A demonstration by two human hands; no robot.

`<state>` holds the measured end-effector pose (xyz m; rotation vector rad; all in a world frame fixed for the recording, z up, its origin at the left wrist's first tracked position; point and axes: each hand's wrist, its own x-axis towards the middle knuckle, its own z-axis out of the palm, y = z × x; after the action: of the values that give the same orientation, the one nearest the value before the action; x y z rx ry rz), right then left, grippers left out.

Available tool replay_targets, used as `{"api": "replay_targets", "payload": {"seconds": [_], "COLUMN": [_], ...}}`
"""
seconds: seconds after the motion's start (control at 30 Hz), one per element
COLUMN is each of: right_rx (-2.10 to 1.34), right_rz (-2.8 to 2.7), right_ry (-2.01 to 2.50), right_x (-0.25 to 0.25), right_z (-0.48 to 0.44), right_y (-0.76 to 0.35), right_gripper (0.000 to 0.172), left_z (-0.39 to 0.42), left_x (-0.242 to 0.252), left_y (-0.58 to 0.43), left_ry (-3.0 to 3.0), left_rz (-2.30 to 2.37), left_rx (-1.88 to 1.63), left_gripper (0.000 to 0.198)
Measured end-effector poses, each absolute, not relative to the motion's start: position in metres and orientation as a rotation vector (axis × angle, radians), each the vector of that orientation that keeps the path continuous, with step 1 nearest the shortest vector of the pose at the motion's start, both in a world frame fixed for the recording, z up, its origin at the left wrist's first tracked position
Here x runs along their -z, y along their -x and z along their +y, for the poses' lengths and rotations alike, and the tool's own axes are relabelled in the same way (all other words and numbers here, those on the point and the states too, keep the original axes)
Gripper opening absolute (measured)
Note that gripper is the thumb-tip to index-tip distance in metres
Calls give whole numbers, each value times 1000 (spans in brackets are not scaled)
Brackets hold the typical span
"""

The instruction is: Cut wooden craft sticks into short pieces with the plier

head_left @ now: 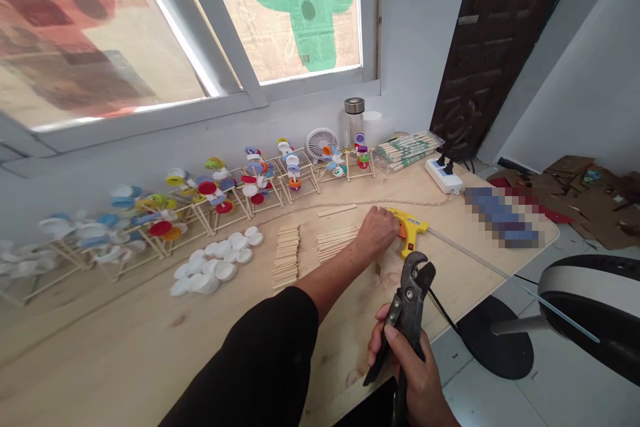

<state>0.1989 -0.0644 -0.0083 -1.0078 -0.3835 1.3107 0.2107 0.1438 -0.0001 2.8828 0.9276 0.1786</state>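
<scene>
My left hand reaches across the wooden table with its fingers curled over the front of a yellow glue gun. Its fingertips are partly hidden. From the back of the gun a long clear glue stick runs out to the right. Closer to me, my right hand grips a black pipe cutter by its handles, jaw pointing up. Left of my left hand lie short wooden sticks in a row and a second stack of sticks. White bottle caps are gathered further left.
Stick frames with coloured cap wheels line the wall side. Behind them stand a small fan and a flask. Bagged sticks and a power strip sit at the back right. A black-and-white object stands beyond the table's edge.
</scene>
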Motion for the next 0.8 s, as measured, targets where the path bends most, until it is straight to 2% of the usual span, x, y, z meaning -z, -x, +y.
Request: {"api": "replay_targets", "payload": {"seconds": [0.17,0.37,0.57,0.8], "right_rx": [-1322,-1296,-1303,-1245], "right_rz": [-403,-466,-552,-497], "right_ry": [997,990,1032,1133], "right_x": [5,6,6,-3], "right_z": [-65,-64,-65,-57], "right_y": [-198,-199,-204,-197], "right_gripper": [30,29,27,25], "left_z": [140,144,111,42], "left_x": [1,-10,-26,-17], "left_y": [-210,-193,-145,-92], "left_ry": [-2712,-2243,-1658,-1059], "left_rz": [953,1088,959,857], "left_rx": [-293,-492,-601,-699], "left_gripper": [20,10,29,37]}}
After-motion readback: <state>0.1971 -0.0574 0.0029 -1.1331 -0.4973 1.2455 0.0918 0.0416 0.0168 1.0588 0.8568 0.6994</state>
